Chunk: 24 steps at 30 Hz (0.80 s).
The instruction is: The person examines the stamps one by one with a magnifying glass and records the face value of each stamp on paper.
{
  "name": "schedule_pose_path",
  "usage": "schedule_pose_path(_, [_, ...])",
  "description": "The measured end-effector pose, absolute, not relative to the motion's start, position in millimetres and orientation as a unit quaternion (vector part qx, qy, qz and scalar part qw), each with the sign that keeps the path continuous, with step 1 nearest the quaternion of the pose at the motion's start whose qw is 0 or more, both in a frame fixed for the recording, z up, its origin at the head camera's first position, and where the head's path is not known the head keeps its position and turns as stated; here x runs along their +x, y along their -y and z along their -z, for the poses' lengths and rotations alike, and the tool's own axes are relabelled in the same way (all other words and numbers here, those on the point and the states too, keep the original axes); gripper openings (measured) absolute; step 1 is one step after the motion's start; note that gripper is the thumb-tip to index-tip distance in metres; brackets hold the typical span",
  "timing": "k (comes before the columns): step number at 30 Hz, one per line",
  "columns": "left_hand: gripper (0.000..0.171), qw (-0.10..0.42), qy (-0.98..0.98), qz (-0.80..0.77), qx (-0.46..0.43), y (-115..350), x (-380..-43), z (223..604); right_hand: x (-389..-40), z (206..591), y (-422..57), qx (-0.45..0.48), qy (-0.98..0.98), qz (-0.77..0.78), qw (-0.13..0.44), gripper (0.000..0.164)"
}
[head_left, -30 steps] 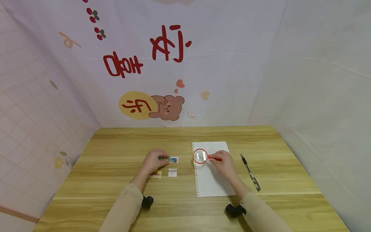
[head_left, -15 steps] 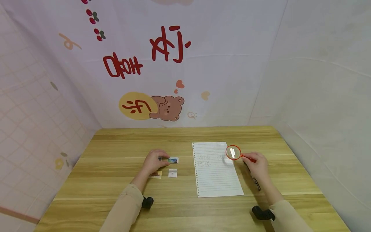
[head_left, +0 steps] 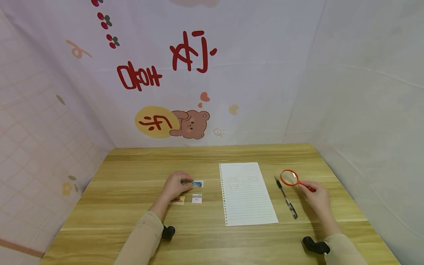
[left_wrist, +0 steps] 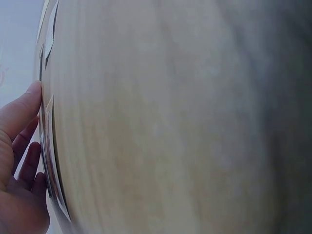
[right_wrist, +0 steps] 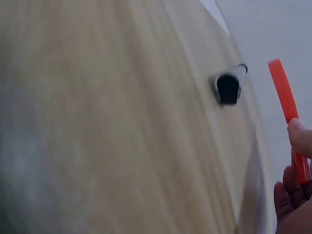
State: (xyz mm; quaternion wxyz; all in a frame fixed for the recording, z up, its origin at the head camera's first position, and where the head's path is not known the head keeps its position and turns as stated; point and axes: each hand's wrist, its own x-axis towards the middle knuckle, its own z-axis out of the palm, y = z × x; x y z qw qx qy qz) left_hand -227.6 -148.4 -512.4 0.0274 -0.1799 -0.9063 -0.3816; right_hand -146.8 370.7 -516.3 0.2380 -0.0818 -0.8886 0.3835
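On the right of the table my right hand (head_left: pixel 316 195) pinches the handle of a red-rimmed magnifying glass (head_left: pixel 289 178), its lens lifted beyond the pen. In the right wrist view thumb and fingers close on the red handle (right_wrist: pixel 285 92). My left hand (head_left: pixel 177 186) rests at the left among small stamp-like pictures. Its thumb and fingertips lie by the left edge of a blue-green stamp (head_left: pixel 198 183); whether they touch it I cannot tell. A pale stamp (head_left: pixel 197 198) and a yellow one (head_left: pixel 179 200) lie nearer me. Another, dark one is mostly hidden under the left hand.
A lined sheet of paper (head_left: pixel 248 206) with handwriting near its top lies between the hands. Right of it lies a black pen (head_left: pixel 286 198), slanted. White printed fabric (head_left: pixel 265 92) stands behind the wooden table (head_left: pixel 205 243) and along its sides.
My right hand has carried the magnifying glass rightward from over the paper, past the pen. The handwriting and pen now show uncovered. The left hand stays in place.
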Motion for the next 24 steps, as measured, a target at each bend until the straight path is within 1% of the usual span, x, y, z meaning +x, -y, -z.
schedule_pose_path(8, [0.023,0.025,0.907,0.383,-0.174,148,-227,513,-142,523,-389,-0.112,0.899,-0.372,0.204,0.026])
schedule_pose_path(17, [0.023,0.027,0.909,0.379,-0.17,147,-227,514,-141,527,-399,-0.112,0.919,-0.335,0.174,0.026])
schedule_pose_path(24, [0.022,0.027,0.911,0.377,-0.166,147,-228,514,-141,528,-402,-0.107,0.922,-0.333,0.167,0.025])
